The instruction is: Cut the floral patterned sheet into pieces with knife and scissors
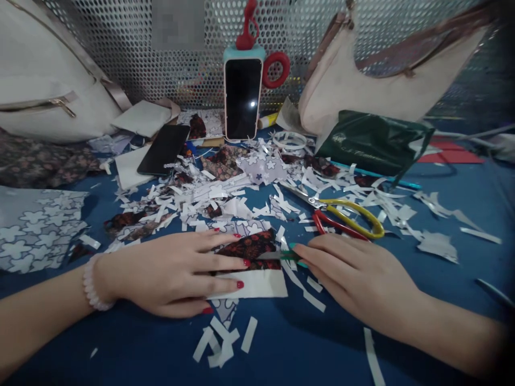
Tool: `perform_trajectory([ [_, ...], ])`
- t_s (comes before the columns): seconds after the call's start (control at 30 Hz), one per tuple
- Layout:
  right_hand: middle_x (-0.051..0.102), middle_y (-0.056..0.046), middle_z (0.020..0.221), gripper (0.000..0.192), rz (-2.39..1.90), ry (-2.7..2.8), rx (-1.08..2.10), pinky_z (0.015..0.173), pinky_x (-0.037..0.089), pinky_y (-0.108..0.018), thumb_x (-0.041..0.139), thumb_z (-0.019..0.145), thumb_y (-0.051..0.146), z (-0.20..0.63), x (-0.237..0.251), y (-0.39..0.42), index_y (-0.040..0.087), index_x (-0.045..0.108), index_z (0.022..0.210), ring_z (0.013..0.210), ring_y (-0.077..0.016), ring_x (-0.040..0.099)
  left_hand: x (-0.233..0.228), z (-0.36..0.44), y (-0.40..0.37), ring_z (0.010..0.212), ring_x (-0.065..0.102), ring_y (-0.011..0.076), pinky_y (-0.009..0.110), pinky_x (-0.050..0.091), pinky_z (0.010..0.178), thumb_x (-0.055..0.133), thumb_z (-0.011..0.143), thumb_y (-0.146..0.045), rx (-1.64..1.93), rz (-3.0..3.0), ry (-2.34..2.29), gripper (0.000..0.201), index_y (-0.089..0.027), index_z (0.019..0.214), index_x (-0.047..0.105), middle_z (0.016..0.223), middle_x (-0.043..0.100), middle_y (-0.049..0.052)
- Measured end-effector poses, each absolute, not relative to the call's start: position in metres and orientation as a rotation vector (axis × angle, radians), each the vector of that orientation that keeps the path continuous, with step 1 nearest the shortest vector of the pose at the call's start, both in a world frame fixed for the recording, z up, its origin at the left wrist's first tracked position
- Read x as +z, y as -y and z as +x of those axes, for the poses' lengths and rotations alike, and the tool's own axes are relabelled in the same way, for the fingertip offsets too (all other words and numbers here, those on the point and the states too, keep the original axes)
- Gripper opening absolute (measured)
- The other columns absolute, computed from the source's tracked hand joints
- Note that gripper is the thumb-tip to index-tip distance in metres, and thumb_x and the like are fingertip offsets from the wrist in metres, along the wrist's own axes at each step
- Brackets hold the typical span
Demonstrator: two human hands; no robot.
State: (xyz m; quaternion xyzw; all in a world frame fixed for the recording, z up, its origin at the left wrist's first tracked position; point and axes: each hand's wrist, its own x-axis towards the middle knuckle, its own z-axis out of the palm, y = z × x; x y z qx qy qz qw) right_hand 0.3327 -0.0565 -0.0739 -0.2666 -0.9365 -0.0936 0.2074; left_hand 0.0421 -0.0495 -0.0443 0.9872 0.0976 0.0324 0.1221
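My left hand (179, 273) lies flat with fingers spread, pressing on a piece of dark red-patterned fabric (257, 244) and a white strip (261, 284) on the blue tabletop. My right hand (350, 279) is closed around a green-handled blade (288, 255), most of its handle hidden by the fingers. The blade points left and touches the dark fabric close to my left fingertips. Just beyond my right hand rest scissors (346, 213) with one yellow and one red handle. White paper strips (221, 340) are scattered in front of my left hand.
A phone (243, 99) stands upright at the back; a black phone (164, 150) lies left of it. Pale bags (370, 86) lean at both sides. A dark green pouch (370, 142) and floral fabric (40, 228) flank many scraps (221, 190).
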Motion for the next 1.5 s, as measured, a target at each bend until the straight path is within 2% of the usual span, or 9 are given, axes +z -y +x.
perform_trajectory([
  [0.13, 0.065, -0.008, 0.078, 0.025, -0.723, 2.627, -0.231, 0.054, 0.047, -0.026, 0.037, 0.086, 0.006, 0.3328, -0.0739, 0.0594, 0.013, 0.060, 0.094, 0.067, -0.0163, 0.061, -0.0469, 0.0413, 0.0535, 0.123, 0.043, 0.0344, 0.049, 0.038, 0.102, 0.045, 0.091, -0.031, 0.094, 2.942, -0.341, 0.039, -0.013, 0.125, 0.052, 0.129, 0.053, 0.013],
  [0.3, 0.064, -0.008, 0.078, 0.026, -0.727, 2.651, -0.187, 0.055, 0.047, -0.026, 0.036, 0.086, 0.006, 0.3318, -0.0741, 0.0611, 0.013, 0.060, 0.095, 0.067, -0.0160, 0.060, -0.0476, 0.0422, 0.0564, 0.121, 0.046, 0.0331, 0.044, 0.042, 0.099, 0.044, 0.092, -0.036, 0.082, 2.987, -0.377, 0.042, -0.012, 0.125, 0.051, 0.129, 0.053, 0.012],
  [0.67, 0.063, -0.008, 0.080, 0.025, -0.719, 2.648, -0.191, 0.058, 0.046, -0.029, 0.039, 0.085, 0.006, 0.3352, -0.0761, 0.0606, 0.013, 0.058, 0.101, 0.073, -0.0178, 0.059, -0.0492, 0.0429, 0.0571, 0.120, 0.048, 0.0300, 0.041, 0.042, 0.100, 0.045, 0.092, -0.039, 0.142, 3.002, -0.398, 0.041, -0.014, 0.122, 0.055, 0.127, 0.055, 0.011],
  [0.83, 0.063, -0.009, 0.081, 0.026, -0.721, 2.667, -0.194, 0.057, 0.046, -0.031, 0.040, 0.084, 0.005, 0.3377, -0.0798, 0.0609, 0.012, 0.058, 0.102, 0.073, -0.0198, 0.060, -0.0489, 0.0417, 0.0562, 0.120, 0.048, 0.0313, 0.042, 0.043, 0.099, 0.045, 0.091, -0.039, 0.127, 2.998, -0.398, 0.042, -0.014, 0.123, 0.054, 0.129, 0.054, 0.010],
  [1.0, 0.063, -0.010, 0.083, 0.027, -0.746, 2.670, -0.206, 0.060, 0.048, -0.031, 0.040, 0.084, 0.007, 0.3382, -0.0810, 0.0613, 0.013, 0.060, 0.101, 0.076, -0.0197, 0.060, -0.0497, 0.0418, 0.0565, 0.119, 0.049, 0.0308, 0.043, 0.043, 0.098, 0.048, 0.090, -0.040, 0.134, 2.984, -0.404, 0.042, -0.014, 0.122, 0.054, 0.126, 0.056, 0.012],
  [1.5, 0.063, -0.008, 0.079, 0.022, -0.673, 2.665, -0.229, 0.060, 0.046, -0.029, 0.038, 0.087, 0.007, 0.3350, -0.0747, 0.0597, 0.011, 0.056, 0.098, 0.069, -0.0174, 0.058, -0.0509, 0.0416, 0.0562, 0.119, 0.048, 0.0325, 0.043, 0.045, 0.096, 0.045, 0.091, -0.041, 0.138, 3.006, -0.390, 0.043, -0.014, 0.123, 0.053, 0.128, 0.054, 0.010],
])
